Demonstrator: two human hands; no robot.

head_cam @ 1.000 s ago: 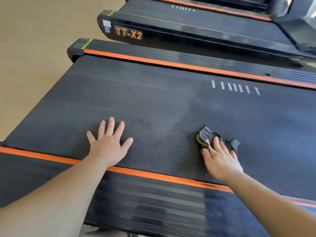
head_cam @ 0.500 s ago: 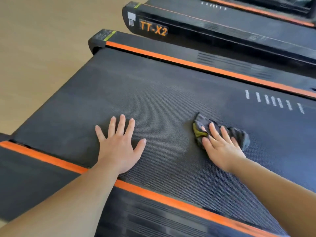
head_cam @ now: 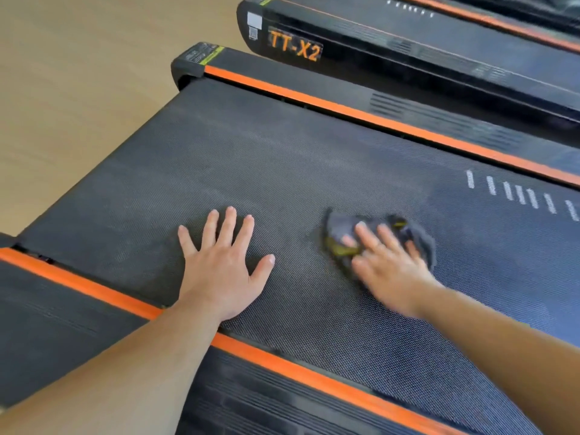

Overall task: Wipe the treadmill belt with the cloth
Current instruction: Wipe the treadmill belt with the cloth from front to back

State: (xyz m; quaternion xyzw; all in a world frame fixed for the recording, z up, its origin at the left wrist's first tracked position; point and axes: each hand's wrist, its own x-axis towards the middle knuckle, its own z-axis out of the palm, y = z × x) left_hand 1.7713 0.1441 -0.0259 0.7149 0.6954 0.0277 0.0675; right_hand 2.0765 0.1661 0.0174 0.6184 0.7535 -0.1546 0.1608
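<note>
Cloth, dark grey and crumpled into a low bunch, lies on the treadmill belt a little toward 3 o'clock from the middle of the head view, with a yellow-green patch showing at its 8 o'clock edge. The right hand lies on top of it, fingers stretched out fairly straight and pressing it onto the belt rather than curling round it. The hand covers much of the fabric, so only the folds at 10 o'clock and 2 o'clock of the knuckles peek out. Hand and cloth are both smeared by blur, and the cloth's weave and exact outline cannot be read. The left hand rests flat on the belt at 9 o'clock of the cloth, well apart from it, palm down with fingers spread and holding nothing. The belt is dark and finely dimpled, with a row of white dashes at 2 o'clock of the cloth — the row runs off the frame's right edge. An orange stripe borders the belt on the near side and another on the far side. At 12 o'clock a second treadmill carries orange "TT-X2" lettering, its far end cut off; pale floor fills the 10 o'clock corner.
</note>
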